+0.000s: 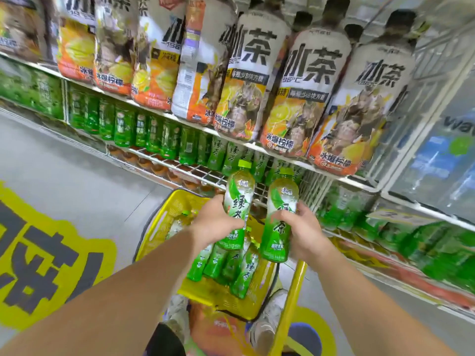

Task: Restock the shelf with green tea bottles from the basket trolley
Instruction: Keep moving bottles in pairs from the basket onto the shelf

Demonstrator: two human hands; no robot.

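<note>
My left hand (218, 218) grips a green tea bottle (237, 194) upright by its middle. Beside it my right hand (302, 228) grips a second green tea bottle (279, 214), also upright. Both bottles hang above the yellow basket trolley (164, 217), just in front of the white wire shelf (205, 173). Several more green tea bottles (226, 265) lie inside the basket. A row of green tea bottles (221, 152) stands on the wire shelf behind the two held ones.
Large iced tea bottles (300, 86) fill the shelf above and overhang the wire shelf. Packs of green bottles (437, 253) sit on the lower shelf at right. The trolley's yellow handle (293, 299) rises near my feet. Grey floor with a yellow sticker (51, 253) lies left.
</note>
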